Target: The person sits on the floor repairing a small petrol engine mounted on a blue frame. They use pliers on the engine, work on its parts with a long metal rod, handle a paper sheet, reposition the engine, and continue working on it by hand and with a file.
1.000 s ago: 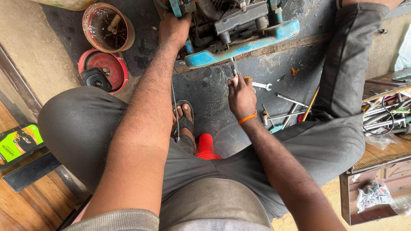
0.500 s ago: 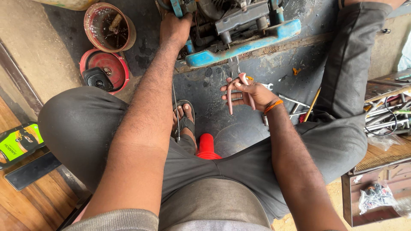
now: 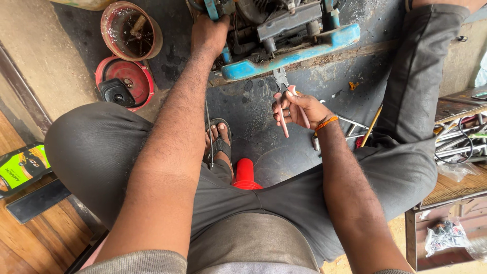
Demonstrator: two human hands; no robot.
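Gripping a pair of pliers (image 3: 285,101) in the right hand (image 3: 298,109), fingers closed around the pink handles, metal nose pointing up toward the blue machine frame (image 3: 291,50) and hanging just short of its lower edge. Left hand (image 3: 209,34) pressed against the frame's left end, fingers curled over a part there – whether clamped tight cannot be told, the fingertips being hidden behind the machinery. Grey engine parts (image 3: 286,20) sitting on top of the frame. Left of the frame – a red bowl (image 3: 131,31) of dark liquid with a stick in it, and below that a red round lid (image 3: 124,81) carrying a small black part. Below the frame, a thin metal rod (image 3: 209,132) standing near a sandalled foot (image 3: 219,139), a red cone-shaped thing (image 3: 245,173) just under the foot between the knees. Right of the frame, past the wrist with its orange band (image 3: 325,123), spanners (image 3: 350,128) and a yellow-handled tool (image 3: 371,127) lying on the dark floor, partly covered by the forearm and trouser leg. Farther right, a wooden tray (image 3: 456,182) crowded with metal tools.
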